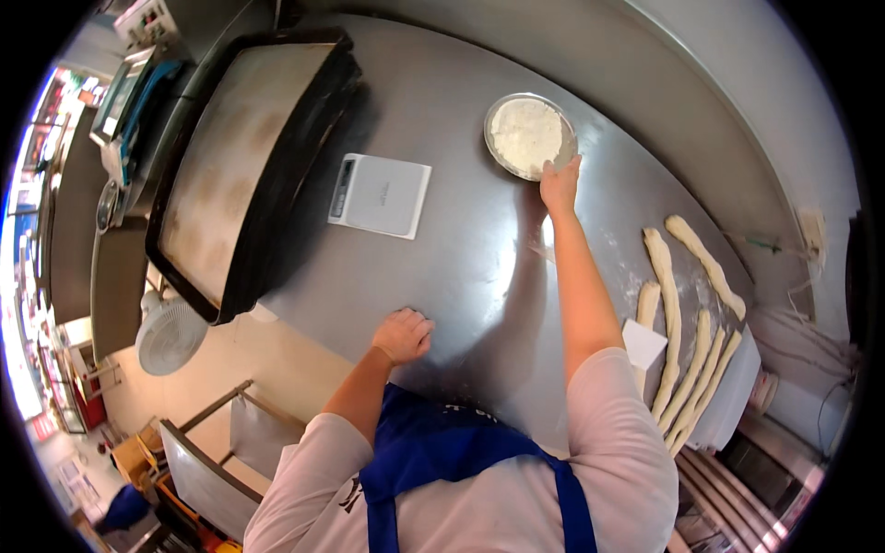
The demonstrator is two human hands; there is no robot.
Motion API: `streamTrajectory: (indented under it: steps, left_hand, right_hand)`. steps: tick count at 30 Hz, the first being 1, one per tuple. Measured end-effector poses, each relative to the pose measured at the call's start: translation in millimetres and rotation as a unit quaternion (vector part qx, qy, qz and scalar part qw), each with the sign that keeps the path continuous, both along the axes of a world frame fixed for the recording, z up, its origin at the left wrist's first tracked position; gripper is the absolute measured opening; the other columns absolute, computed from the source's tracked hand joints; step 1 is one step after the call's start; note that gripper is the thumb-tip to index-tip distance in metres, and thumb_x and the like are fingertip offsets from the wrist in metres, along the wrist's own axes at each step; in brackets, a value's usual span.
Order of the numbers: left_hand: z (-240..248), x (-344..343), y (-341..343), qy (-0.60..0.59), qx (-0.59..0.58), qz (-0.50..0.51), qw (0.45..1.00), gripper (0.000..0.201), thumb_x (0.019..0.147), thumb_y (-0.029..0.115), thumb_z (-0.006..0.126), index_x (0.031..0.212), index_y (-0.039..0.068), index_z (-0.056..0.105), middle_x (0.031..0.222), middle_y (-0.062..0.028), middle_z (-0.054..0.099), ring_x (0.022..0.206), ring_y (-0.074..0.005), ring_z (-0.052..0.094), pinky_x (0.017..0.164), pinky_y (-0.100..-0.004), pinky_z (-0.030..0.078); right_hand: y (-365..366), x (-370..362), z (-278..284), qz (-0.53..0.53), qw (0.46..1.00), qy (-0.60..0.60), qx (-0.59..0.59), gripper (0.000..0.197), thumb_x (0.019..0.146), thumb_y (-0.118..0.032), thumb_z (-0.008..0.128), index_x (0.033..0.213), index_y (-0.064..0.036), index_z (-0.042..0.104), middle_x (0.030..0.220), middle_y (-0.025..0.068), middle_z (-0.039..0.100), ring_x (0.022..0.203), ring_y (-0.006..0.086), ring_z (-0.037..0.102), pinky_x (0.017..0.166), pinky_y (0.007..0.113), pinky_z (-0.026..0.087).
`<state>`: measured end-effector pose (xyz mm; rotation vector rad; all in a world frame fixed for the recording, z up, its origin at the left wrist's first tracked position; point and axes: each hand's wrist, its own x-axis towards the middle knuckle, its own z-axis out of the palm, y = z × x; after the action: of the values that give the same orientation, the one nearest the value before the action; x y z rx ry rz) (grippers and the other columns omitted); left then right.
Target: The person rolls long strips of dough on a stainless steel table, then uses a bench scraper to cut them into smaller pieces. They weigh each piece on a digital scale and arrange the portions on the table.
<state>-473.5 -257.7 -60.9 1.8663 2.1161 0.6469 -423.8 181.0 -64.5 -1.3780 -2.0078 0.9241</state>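
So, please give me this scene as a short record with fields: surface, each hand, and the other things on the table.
surface: steel table, lightly floured at the right
right hand: stretched out, fingers at the rim of the round flour bowl
left hand: resting knuckles down on the table near its edge
dough: long dough strips lying side by side at the right
scraper: white scraper beside the strips
scale: white scale, nothing on it
tray: dark baking tray at the left

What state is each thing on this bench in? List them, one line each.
Flour bowl: holds flour, right hand touching its rim.
Left hand: fingers curled, resting on the steel table.
Dough strips: rolled long, lying side by side.
Scale: nothing on it.
Baking trays: stacked, top one bare.
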Motion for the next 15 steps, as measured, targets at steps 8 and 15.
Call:
streamTrajectory:
  steps: [8,15]
  left_hand:
    - [-3,0,2,0.006,0.016,-0.006,1.0,0.02,0.077,0.019,0.068,0.096,0.015,0.066,0.091,-0.0026,0.062,0.089,-0.0242,0.061,0.077,-0.0395,0.052]
    - [-5,0,0,0.016,0.0,0.005,1.0,0.021,0.076,0.019,0.069,0.095,0.014,0.066,0.091,-0.0032,0.063,0.087,-0.0253,0.061,0.076,-0.0402,0.052]
  right_hand:
    - [-152,-108,-24,-0.003,0.997,0.046,-0.068,0.098,0.086,-0.046,0.071,0.149,0.0133,0.024,0.151,0.0346,0.032,0.141,0.0481,0.032,0.12,0.051,0.022]
    - [-215,-152,47,0.05,0.979,-0.119,-0.159,0.102,0.072,-0.053,0.082,0.147,0.0009,0.037,0.153,0.025,0.03,0.141,0.0416,0.028,0.113,0.056,0.024]
